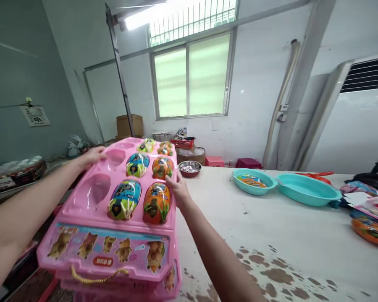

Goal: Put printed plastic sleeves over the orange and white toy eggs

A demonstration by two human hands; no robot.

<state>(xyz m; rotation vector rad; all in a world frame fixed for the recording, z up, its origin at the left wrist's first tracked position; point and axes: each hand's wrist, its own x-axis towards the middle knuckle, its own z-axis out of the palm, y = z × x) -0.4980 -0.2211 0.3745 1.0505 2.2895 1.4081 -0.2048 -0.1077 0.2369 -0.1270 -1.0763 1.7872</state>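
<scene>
1. Tray [82, 221], pink, is held at both sides and lies between the hands, in the left half of the view; whether its weight is borne by them or from below cannot be told.
2. Its left edge is gripped near the far corner by the left hand [93, 157], which is blurred; its right edge is gripped nearer the person by the right hand [179, 191], with fingers set beside the middle orange egg [162, 168].
3. Its long axis is pointed away from the person, so most of its length is left on the near side of the left hand.
4. Six eggs are seated in the middle and right columns; the left column, closest to the left hand, is unfilled. The orange row is closest to the right hand.
5. At the near end, a printed label [108, 252] and a rope handle [97, 279] are turned toward the person. More pink plastic [119, 291] is seen underneath.
6. To the right, a white table [220, 218] is marked with brown patches [275, 275]; on it are placed a bowl [190, 173], two turquoise basins [308, 188] and, farther right, another egg [370, 230].
</scene>
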